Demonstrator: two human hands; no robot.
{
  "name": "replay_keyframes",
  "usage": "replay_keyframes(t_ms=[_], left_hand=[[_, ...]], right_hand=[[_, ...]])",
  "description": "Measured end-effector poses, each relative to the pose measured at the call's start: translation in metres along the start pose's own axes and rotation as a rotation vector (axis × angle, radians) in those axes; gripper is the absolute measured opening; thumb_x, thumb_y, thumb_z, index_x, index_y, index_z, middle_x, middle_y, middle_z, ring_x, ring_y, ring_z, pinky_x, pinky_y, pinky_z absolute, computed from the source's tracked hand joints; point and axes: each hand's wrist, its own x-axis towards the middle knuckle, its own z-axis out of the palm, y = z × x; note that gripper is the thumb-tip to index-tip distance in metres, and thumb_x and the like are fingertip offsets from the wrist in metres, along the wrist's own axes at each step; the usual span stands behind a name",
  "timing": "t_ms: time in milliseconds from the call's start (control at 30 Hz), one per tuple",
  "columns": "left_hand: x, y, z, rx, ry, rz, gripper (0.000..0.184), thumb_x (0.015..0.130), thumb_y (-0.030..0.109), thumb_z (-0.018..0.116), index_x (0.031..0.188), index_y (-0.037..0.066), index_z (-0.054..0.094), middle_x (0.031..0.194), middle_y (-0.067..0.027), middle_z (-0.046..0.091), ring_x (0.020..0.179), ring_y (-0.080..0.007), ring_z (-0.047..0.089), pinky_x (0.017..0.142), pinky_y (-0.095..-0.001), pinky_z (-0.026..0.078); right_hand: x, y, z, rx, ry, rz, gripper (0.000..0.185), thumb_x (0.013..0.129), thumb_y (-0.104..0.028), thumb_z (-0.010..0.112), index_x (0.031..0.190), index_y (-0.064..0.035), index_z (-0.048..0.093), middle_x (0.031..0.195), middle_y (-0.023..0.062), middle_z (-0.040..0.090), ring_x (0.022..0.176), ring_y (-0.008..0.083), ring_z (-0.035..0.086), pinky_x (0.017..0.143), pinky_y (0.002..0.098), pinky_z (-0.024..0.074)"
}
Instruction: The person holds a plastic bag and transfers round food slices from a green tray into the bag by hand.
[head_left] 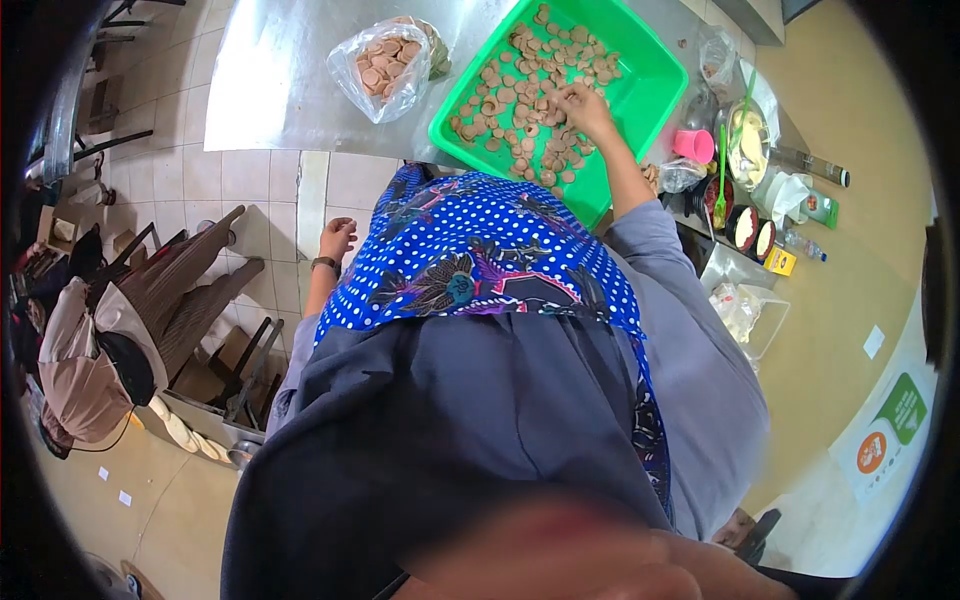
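Many round brown discs (pixel 525 100) lie scattered over the bottom of a green tray (pixel 655 85) on the metal table. My right hand (pixel 583 108) is over the right part of the discs, its fingers bent down toward them; what its fingertips hold, if anything, is too small to make out. Left of the tray stands an open clear plastic bag (pixel 385 68) filled with similar discs. My left hand (pixel 338 237) hangs beside my blue dotted apron, below the table edge, with loosely curled fingers and nothing visible in it.
The metal table (pixel 285 75) reaches left of the tray. At the right are a pink cup (pixel 693 146), a green spoon (pixel 720 205), bowls of food, a bottle (pixel 805 245) and a yellow box (pixel 780 261). Chairs and bags stand at the left.
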Motion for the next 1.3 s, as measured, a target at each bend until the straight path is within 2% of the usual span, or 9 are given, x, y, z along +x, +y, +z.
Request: replay_keyframes(t_ms=[100, 233, 433, 600, 767, 867, 933, 1167, 1300], left_hand=[[-0.006, 0.017, 0.001, 0.04, 0.023, 0.04, 0.026, 0.082, 0.02, 0.065, 0.104, 0.007, 0.06, 0.088, -0.0029, 0.064, 0.071, -0.0119, 0.062, 0.054, -0.0245, 0.049], [-0.005, 0.022, 0.002, 0.046, 0.013, 0.049, 0.026, 0.082, 0.02, 0.065, 0.104, 0.007, 0.06, 0.088, -0.0031, 0.064, 0.071, -0.012, 0.063, 0.054, -0.0247, 0.05], [-0.001, 0.01, 0.0, 0.067, 0.011, 0.056, 0.027, 0.082, 0.021, 0.065, 0.105, 0.006, 0.06, 0.088, -0.0032, 0.064, 0.071, -0.0116, 0.062, 0.052, -0.0247, 0.05], [-0.002, 0.001, -0.002, 0.019, 0.005, 0.032, 0.027, 0.083, 0.02, 0.064, 0.105, 0.006, 0.06, 0.088, -0.0028, 0.064, 0.069, -0.0108, 0.061, 0.052, -0.0238, 0.049], [-0.006, 0.0, -0.002, -0.008, 0.009, 0.026, 0.028, 0.083, 0.02, 0.064, 0.106, 0.006, 0.059, 0.088, -0.0026, 0.064, 0.07, -0.0109, 0.061, 0.053, -0.0239, 0.048], [-0.008, -0.001, 0.0, -0.014, 0.016, 0.017, 0.028, 0.083, 0.02, 0.064, 0.107, 0.006, 0.059, 0.088, -0.0025, 0.064, 0.07, -0.0112, 0.061, 0.054, -0.0241, 0.048], [-0.011, -0.001, 0.0, -0.014, 0.022, 0.008, 0.028, 0.083, 0.02, 0.064, 0.107, 0.005, 0.059, 0.089, -0.0024, 0.064, 0.071, -0.0113, 0.061, 0.055, -0.0242, 0.049], [-0.013, -0.001, -0.003, -0.002, 0.023, 0.006, 0.028, 0.084, 0.02, 0.063, 0.107, 0.006, 0.059, 0.09, -0.0028, 0.063, 0.074, -0.0115, 0.061, 0.058, -0.0246, 0.049], [-0.006, -0.005, -0.003, 0.018, 0.023, -0.003, 0.028, 0.083, 0.021, 0.063, 0.107, 0.007, 0.059, 0.089, -0.0028, 0.063, 0.075, -0.0119, 0.062, 0.058, -0.0248, 0.049]], right_hand=[[0.007, 0.002, -0.017, 0.491, -0.117, 0.278, 0.013, 0.081, -0.019, 0.064, 0.082, -0.0074, 0.058, 0.081, 0.0068, 0.063, 0.073, 0.0149, 0.061, 0.057, 0.0288, 0.0456], [0.003, 0.003, -0.026, 1.044, -0.229, 0.168, 0.009, 0.08, -0.012, 0.062, 0.077, -0.0082, 0.054, 0.08, 0.0048, 0.061, 0.067, 0.0104, 0.059, 0.051, 0.0234, 0.0409], [-0.009, -0.03, -0.004, 0.781, -0.285, 0.105, 0.004, 0.081, -0.004, 0.057, 0.085, -0.0051, 0.057, 0.079, 0.0047, 0.061, 0.071, 0.0118, 0.06, 0.052, 0.0237, 0.0426], [-0.022, -0.038, 0.019, -0.323, -0.2, -0.452, 0.022, 0.085, -0.021, 0.058, 0.103, -0.0095, 0.062, 0.096, 0.0052, 0.067, 0.085, 0.0226, 0.063, 0.068, 0.0341, 0.0498], [-0.02, -0.02, 0.034, -0.308, 0.018, -0.6, 0.02, 0.086, -0.022, 0.057, 0.099, -0.0092, 0.063, 0.094, 0.0045, 0.067, 0.083, 0.023, 0.063, 0.068, 0.0336, 0.0494], [-0.011, -0.023, 0.029, 0.307, -0.148, -0.178, 0.024, 0.09, -0.026, 0.052, 0.091, -0.0047, 0.061, 0.085, 0.0056, 0.065, 0.074, 0.0189, 0.062, 0.057, 0.0289, 0.0468], [-0.003, -0.031, 0.005, 1.123, -0.602, 0.073, 0.032, 0.09, -0.032, 0.054, 0.084, -0.0019, 0.061, 0.081, 0.0073, 0.061, 0.068, 0.0147, 0.058, 0.049, 0.026, 0.0421], [0.012, -0.099, -0.009, 1.404, -0.698, 0.005, 0.027, 0.093, -0.026, 0.049, 0.085, -0.002, 0.059, 0.076, 0.0053, 0.058, 0.064, 0.0126, 0.056, 0.041, 0.0221, 0.0343], [0.01, -0.193, -0.013, 1.066, -0.674, -0.117, 0.022, 0.093, -0.023, 0.051, 0.095, -0.002, 0.058, 0.082, 0.0064, 0.059, 0.068, 0.0111, 0.054, 0.054, 0.023, 0.0429]])
